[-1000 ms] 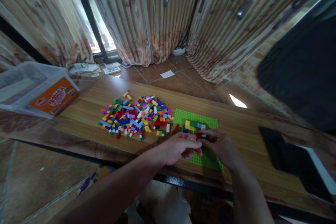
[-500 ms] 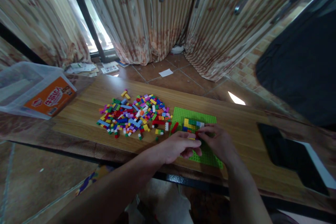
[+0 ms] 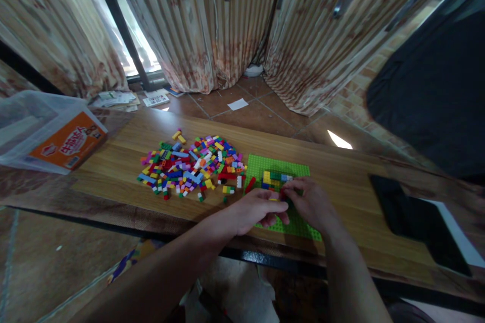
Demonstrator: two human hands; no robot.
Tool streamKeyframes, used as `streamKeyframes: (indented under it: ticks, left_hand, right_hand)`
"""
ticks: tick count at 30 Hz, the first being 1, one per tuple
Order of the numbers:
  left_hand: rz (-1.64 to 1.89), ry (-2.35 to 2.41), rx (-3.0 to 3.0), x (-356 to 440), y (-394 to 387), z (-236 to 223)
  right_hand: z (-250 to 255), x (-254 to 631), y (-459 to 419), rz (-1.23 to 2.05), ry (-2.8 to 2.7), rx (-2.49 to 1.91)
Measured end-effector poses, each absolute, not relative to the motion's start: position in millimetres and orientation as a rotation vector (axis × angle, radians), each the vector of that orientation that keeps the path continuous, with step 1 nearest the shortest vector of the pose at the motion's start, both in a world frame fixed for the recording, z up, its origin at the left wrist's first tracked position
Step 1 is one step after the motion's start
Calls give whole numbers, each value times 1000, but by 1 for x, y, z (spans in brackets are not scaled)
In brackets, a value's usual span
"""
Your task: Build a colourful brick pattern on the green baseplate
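On the green studded baseplate (image 3: 299, 227) stands a low build of toy bricks (image 3: 267, 177), yellow, green, blue and whitish at its far side. The near part is hidden by my hands. My right hand (image 3: 308, 202) comes in from the right, its thumb and fingertips pinching a small red brick (image 3: 283, 193) at the build's near edge. From the left, my left hand (image 3: 257, 209) reaches over the plate with thumb forward and lower fingers curled. A bit of yellow brick (image 3: 273, 199) shows between its thumb and index finger; whether it is gripped I cannot tell.
Left of the baseplate spreads a heap of loose coloured bricks (image 3: 189, 169). One long red brick (image 3: 250, 184) lies on the plate's left edge. A clear plastic bin (image 3: 53, 136) with an orange label stands at the far left. Flat black objects (image 3: 413, 217) lie at the right.
The view shifts slightly, moving the scene a little left in the picture. My right fingertips have closed in over the red brick, now mostly covered. My left hand keeps nearly the same pose.
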State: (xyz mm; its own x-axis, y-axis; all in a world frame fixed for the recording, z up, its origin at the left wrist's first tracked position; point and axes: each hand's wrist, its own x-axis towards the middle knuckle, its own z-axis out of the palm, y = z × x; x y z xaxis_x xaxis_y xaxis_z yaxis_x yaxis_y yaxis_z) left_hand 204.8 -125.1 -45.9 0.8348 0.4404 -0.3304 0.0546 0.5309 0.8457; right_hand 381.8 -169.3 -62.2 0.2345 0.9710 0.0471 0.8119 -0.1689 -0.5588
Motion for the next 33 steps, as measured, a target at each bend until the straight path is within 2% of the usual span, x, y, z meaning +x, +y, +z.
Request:
streamKeyframes:
  ticks: [10,22,33]
  left_hand:
    - [262,600,1072,208,-122,-53]
    - [273,798,1081,216,-131,-58]
    - [333,790,1064,215,-134,-63]
  right_hand:
    - [-59,380,-170,448,-1809,-1995]
    - [-57,387,-166,552,-1834,-1903]
    - [-59,395,-186,513,-1758,-1901]
